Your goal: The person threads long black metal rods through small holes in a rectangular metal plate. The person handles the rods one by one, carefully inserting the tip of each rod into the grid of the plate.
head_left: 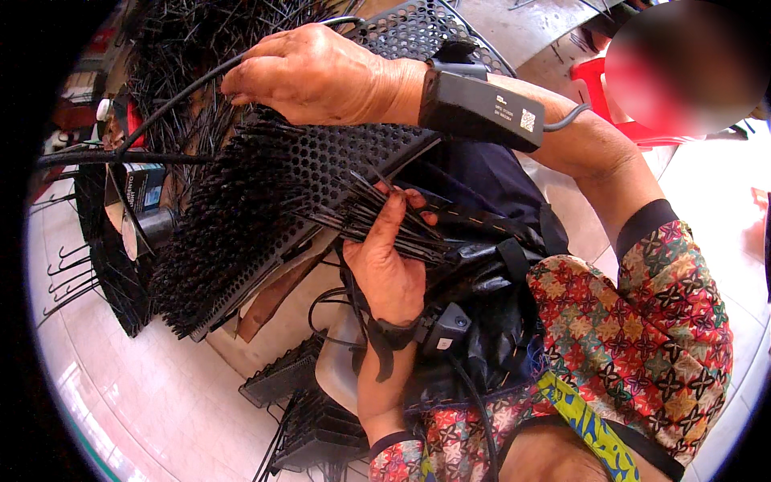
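Observation:
My left hand (387, 269) is closed round a bundle of thin black sticks (349, 215), its thumb lying on top. Just beyond it, a black perforated plate (321, 161) lies tilted, its left part densely filled with upright black sticks (221, 217). My right hand (301, 74) reaches across above the plate with bent fingers drawn together near the packed sticks. Whatever those fingertips hold, if anything, is hidden. A black curved rod (181, 95) passes beside and behind that hand. A black box (482, 110) is strapped to my right wrist, and a smaller device (450, 328) to my left.
A heap of loose black sticks (193, 40) lies at the far left. Black racks (321, 430) stand on the tiled floor (136, 386) below the plate. Hooked wires (68, 273) jut out at the left. A red plastic chair (590, 80) stands at the upper right.

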Action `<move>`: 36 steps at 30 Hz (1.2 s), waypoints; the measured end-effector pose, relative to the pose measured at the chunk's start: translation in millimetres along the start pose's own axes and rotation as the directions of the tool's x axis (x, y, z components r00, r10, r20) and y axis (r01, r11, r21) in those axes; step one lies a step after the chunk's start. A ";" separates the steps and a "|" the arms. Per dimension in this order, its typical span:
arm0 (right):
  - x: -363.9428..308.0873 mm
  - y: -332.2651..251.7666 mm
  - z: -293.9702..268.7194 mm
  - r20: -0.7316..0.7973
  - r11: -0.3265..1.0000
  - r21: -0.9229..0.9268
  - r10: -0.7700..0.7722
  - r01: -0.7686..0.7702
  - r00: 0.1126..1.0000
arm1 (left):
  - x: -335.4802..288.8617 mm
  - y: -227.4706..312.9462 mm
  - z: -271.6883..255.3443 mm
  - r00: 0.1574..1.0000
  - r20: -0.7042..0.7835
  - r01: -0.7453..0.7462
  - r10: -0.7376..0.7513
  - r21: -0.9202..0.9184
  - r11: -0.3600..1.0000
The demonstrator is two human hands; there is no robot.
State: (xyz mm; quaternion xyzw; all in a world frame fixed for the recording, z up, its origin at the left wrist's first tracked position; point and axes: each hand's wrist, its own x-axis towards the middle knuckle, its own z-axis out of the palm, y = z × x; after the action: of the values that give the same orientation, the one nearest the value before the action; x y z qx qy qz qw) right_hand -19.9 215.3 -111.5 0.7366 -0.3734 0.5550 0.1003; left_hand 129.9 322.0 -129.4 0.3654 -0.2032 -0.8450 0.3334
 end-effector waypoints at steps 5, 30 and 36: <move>-3.7 -1.0 -3.0 0.014 0.997 -0.081 -0.013 0.014 1.000 | 1.5 -3.0 0.8 1.000 -0.024 0.017 -0.017 -0.003 1.000; -35.2 -89.0 -75.4 0.624 0.233 0.093 0.744 -0.968 0.239 | -1.1 12.9 10.2 0.984 0.174 0.002 -0.042 0.224 0.974; -41.5 -87.6 -75.2 0.423 0.285 0.238 0.830 -0.929 0.363 | -3.2 16.1 12.0 0.990 0.068 0.102 -0.126 0.274 0.956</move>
State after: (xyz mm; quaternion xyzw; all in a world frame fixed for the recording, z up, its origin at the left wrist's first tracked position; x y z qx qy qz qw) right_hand -22.1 337.3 -97.8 0.4613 -0.5900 0.5002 -0.4346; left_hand 129.2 314.3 -110.6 0.3822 -0.3087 -0.8421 0.2224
